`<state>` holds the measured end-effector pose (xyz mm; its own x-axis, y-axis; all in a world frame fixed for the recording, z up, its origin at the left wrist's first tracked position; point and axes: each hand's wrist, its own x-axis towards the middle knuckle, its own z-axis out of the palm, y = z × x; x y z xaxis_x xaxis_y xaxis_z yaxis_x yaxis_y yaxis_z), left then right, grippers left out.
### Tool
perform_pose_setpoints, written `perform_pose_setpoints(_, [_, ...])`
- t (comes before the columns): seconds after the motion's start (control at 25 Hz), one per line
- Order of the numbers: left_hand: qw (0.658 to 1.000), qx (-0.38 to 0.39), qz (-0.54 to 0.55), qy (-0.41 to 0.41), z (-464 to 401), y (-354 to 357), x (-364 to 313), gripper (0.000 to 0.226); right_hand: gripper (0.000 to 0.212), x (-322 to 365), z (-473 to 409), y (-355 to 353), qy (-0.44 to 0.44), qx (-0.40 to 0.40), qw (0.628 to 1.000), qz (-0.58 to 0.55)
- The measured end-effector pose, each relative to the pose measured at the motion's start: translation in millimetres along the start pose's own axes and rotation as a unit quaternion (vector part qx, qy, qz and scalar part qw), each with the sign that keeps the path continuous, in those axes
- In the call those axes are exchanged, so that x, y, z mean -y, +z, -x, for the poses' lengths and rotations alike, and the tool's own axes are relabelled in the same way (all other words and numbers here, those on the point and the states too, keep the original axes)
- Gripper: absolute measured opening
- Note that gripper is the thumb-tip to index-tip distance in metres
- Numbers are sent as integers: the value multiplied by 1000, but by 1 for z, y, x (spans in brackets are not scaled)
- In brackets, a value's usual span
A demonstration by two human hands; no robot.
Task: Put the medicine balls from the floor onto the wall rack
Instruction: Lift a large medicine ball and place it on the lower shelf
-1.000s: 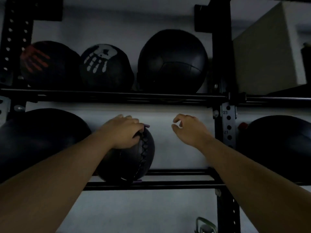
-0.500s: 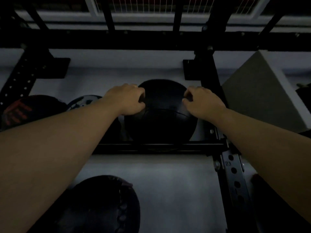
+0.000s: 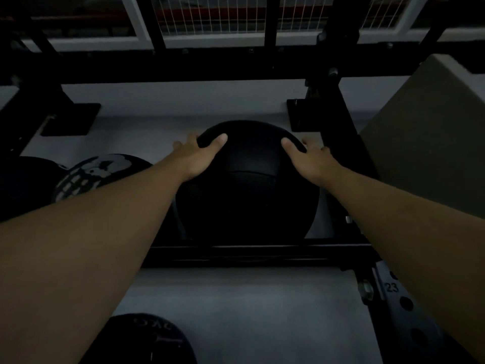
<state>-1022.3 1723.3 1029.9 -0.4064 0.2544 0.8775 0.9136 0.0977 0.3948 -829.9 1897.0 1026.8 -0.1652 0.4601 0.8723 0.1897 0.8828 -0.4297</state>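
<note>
A large plain black medicine ball (image 3: 246,190) rests on the upper rail of the black wall rack (image 3: 252,252). My left hand (image 3: 195,156) lies on its upper left side, fingers wrapped over the top. My right hand (image 3: 311,158) holds its upper right side the same way. Left of it on the same rail sit a ball with a white hand print (image 3: 94,172) and a darker ball (image 3: 23,185) at the frame edge. A small laced ball (image 3: 147,340) shows on the lower rail, bottom left.
A black upright post (image 3: 349,158) with numbered holes stands just right of the ball. A pale box (image 3: 430,143) fills the shelf at right. Black crossbeams and wire-mesh panels (image 3: 210,14) run overhead. The grey wall lies behind the rack.
Both hands left the small laced ball on the lower rail and rose to the big ball on the upper rail; since half a second ago their fingers spread further over its top.
</note>
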Motion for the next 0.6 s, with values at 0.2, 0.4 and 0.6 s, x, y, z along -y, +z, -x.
perform_pose_setpoints(0.2, [973, -49, 227, -11, -14, 36, 20, 132, 113, -13, -19, 36, 19, -50, 982, -180])
perform_pose_setpoints(0.4, [959, -97, 265, -13, -14, 46, 22, 129, 109, -18, -17, 42, -7, -75, 972, -221])
perform_pose_setpoints(0.6, [958, -95, 269, 1, 4, 43, 26, 110, 106, -19, 6, 31, -24, -64, 970, -235])
